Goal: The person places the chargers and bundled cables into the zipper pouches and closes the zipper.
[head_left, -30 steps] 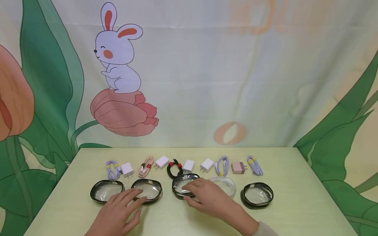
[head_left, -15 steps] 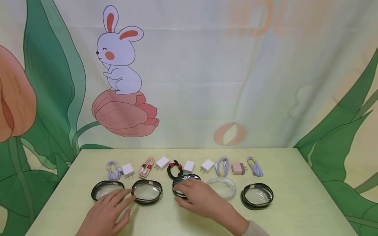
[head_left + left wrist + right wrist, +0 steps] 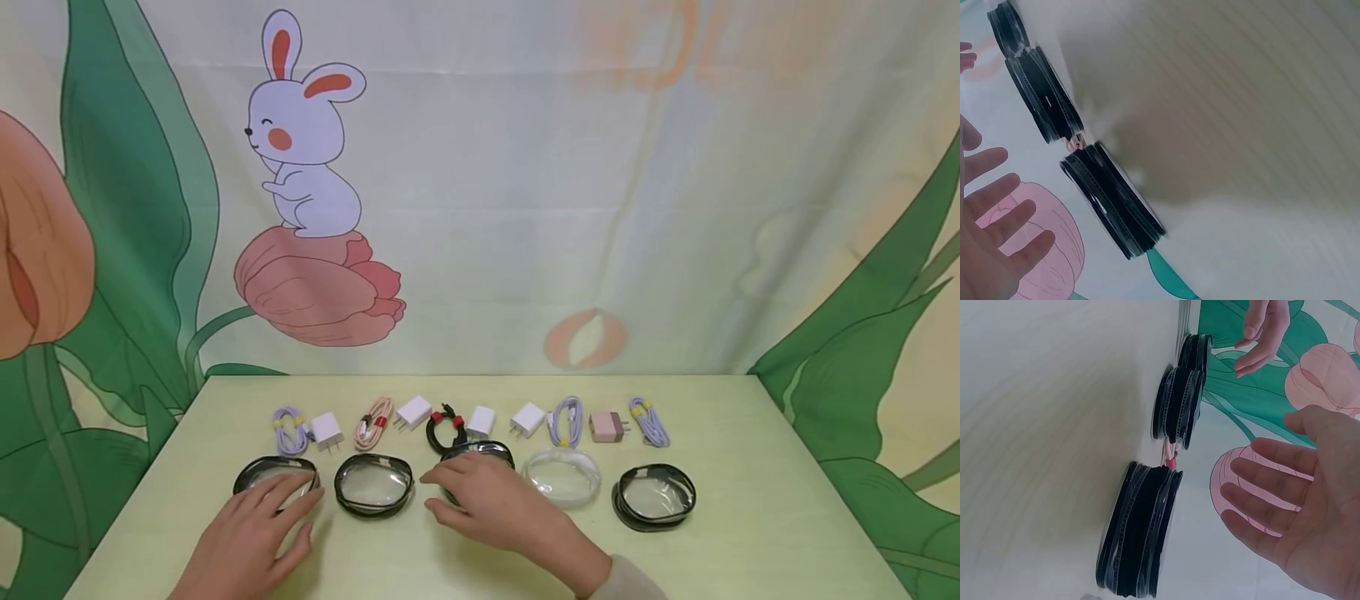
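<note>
My left hand (image 3: 251, 533) hovers over the leftmost clear pouch with black trim (image 3: 258, 464), partly covering it. In the left wrist view, that hand's spread fingers hold nothing and stand apart from the black-edged pouches (image 3: 1113, 200). A second black-trimmed pouch (image 3: 375, 483) lies between the hands. Above the middle black-trimmed pouch (image 3: 491, 451) is my right hand (image 3: 502, 504), hiding most of it. Its fingers are relaxed and grip nothing; the right wrist view shows a gap between this hand (image 3: 1310, 506) and the nearest pouch (image 3: 1138, 531).
A white-trimmed clear pouch (image 3: 562, 478) and another black-trimmed pouch (image 3: 655, 497) sit to the right. Behind them runs a row of white charger plugs (image 3: 528, 419), a pink charger plug (image 3: 606, 427) and coiled cables (image 3: 372, 423). A printed backdrop (image 3: 480, 208) hangs behind the table.
Both hands have drifted left above the pouches. The left went from beside the second pouch to over the leftmost one; the right uncovered the white-trimmed pouch. The pouches, plugs and cables stayed put.
</note>
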